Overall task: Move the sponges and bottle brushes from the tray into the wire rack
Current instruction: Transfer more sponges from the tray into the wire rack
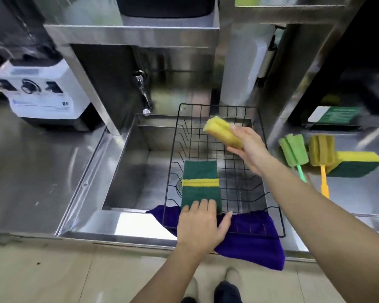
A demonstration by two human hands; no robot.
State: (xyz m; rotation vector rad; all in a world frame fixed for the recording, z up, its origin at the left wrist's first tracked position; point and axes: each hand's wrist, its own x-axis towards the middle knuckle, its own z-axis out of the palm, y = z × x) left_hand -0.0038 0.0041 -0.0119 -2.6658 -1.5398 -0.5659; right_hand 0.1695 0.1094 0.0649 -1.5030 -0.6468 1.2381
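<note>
Rack: your black wire rack (269, 136) sits over the sink (127, 171), its front on a purple cloth (249, 243).
Left hand (200, 226): your fingers lie flat on two green-backed sponges (200, 184) in the rack.
Right hand (247, 147): your fingers grip a yellow sponge (222, 132) above the rack.
Counter, right: green bottle brush (293, 153), yellow bottle brush (321, 154), another sponge (357, 164).

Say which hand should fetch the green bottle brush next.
Probably the right hand, once it drops its yellow sponge: the green bottle brush lies to its right. The left hand rests on the green sponges.
</note>
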